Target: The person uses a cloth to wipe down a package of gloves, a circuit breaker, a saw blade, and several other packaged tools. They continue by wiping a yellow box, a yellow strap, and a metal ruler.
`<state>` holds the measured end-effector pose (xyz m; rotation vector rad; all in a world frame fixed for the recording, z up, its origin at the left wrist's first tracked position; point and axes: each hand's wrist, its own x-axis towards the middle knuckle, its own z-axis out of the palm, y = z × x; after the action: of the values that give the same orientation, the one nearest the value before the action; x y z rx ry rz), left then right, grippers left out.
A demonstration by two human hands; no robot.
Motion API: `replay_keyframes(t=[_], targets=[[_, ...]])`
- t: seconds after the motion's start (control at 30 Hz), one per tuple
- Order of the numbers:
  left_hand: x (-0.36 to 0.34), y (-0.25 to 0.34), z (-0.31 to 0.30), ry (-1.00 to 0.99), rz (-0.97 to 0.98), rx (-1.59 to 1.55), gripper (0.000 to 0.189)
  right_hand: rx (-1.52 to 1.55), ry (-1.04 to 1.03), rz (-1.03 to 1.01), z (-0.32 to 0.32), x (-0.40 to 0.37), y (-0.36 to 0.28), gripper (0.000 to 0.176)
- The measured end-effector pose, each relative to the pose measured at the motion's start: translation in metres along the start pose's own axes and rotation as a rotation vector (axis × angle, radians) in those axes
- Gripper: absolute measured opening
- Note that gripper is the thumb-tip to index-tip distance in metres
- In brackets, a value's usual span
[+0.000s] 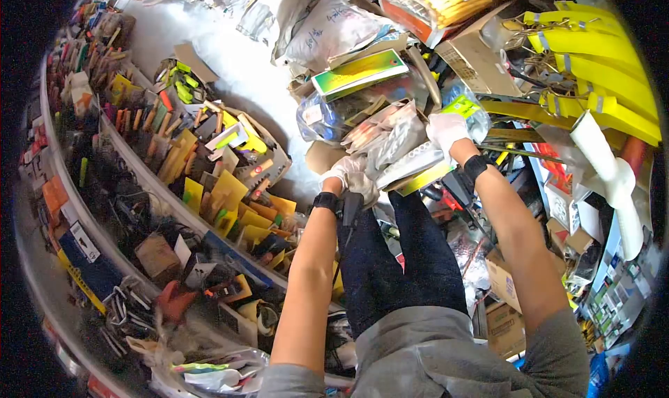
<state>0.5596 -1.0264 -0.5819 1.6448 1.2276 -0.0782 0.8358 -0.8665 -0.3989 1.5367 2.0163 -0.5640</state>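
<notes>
In front of my legs is an open carton point(425, 178) with a yellow-green edge and a white, dotted strip along its near side. Clear plastic packets point(390, 137) are heaped in it, their contents hard to make out. My left hand point(350, 176), in a white glove, is curled at the carton's near left corner. At the right end, my right hand point(448, 130), also gloved, grips the carton's side. Just beyond the packets are a green-and-yellow box point(360, 74) and a bag of blue items point(318, 117).
Curved shelves point(164, 203) on the left hold many handled tools and packets. A cardboard box point(261, 154) of mixed goods stands on the floor. Yellow straps point(585, 57) hang at the right near a white fan-like blade piece point(606, 165). White sacks point(334, 29) lie ahead.
</notes>
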Motion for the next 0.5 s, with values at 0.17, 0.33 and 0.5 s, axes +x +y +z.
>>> replay_keyframes(t=[0.17,0.33,0.5], targets=[[-0.045,0.044,-0.022,0.029,0.025,0.064,0.033,0.037,0.093,-0.040,0.004,-0.025,-0.003,0.031],[-0.119,0.115,-0.032,0.004,-0.051,0.214,0.027,0.112,0.215,-0.115,0.017,-0.077,-0.011,0.030],[-0.185,0.111,0.016,0.049,-0.027,0.208,0.044,0.096,0.200,-0.118,0.025,-0.145,-0.033,0.024]])
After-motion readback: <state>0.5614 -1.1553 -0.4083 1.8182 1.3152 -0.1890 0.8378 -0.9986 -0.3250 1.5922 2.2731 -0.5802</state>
